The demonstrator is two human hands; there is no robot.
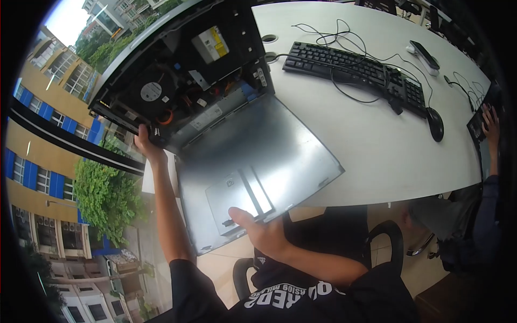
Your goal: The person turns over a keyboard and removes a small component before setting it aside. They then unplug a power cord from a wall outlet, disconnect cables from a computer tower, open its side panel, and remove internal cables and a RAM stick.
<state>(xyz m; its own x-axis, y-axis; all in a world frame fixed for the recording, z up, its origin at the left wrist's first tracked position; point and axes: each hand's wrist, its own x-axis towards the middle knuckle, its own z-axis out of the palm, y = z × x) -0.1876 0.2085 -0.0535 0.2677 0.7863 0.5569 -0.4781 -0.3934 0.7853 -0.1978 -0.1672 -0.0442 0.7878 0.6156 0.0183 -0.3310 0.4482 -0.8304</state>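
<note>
A black desktop computer case (188,70) stands at the table's left end, its inside exposed with a fan, cables and a drive bearing a yellow label. Its silver metal side panel (258,140) is swung down toward me and hangs partly over the table's front edge. My left hand (148,142) is closed on the lower left corner of the case; some of its fingers are hidden. With the thumb on the panel's inner face and the fingers out of sight underneath, my right hand (261,230) grips the near edge of the side panel.
On the white table (371,161) lie a black keyboard (355,75) with tangled cables, a mouse (435,125) and a black-and-white handheld item (424,56). Another person's hand (490,124) is at the far right. A window is on the left; a chair (385,237) stands below the table edge.
</note>
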